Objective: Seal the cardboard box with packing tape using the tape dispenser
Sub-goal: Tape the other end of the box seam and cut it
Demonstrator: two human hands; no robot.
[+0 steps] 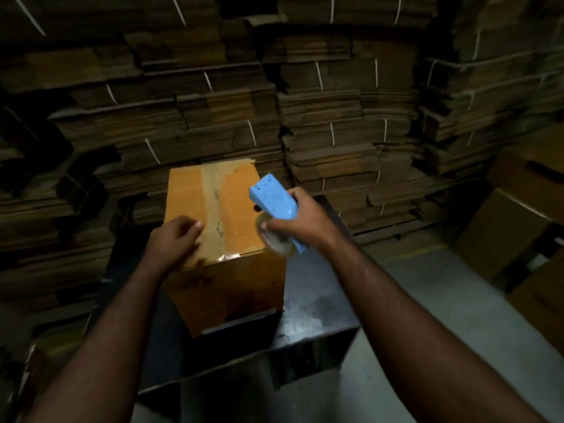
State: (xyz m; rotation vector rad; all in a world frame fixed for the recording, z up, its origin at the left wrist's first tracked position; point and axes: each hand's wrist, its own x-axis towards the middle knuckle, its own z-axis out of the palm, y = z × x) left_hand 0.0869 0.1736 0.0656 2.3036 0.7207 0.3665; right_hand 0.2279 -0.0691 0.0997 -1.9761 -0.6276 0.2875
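Observation:
A brown cardboard box [238,209] stands upright on a dark metal stand, its top flaps closed with a strip of tape running down the middle seam. My left hand [177,239] rests on the near left part of the box top, fingers curled loosely. My right hand [299,221] grips a blue tape dispenser [271,196] with a roll of clear tape [274,239] under it. The dispenser hovers just above the box's near right corner, tilted up and away.
The dark metal stand [314,306] bears the box. Tall stacks of flattened, strapped cartons [345,117] fill the back and left. More cardboard boxes [518,221] sit at the right. Grey floor [442,300] lies to the right of the stand.

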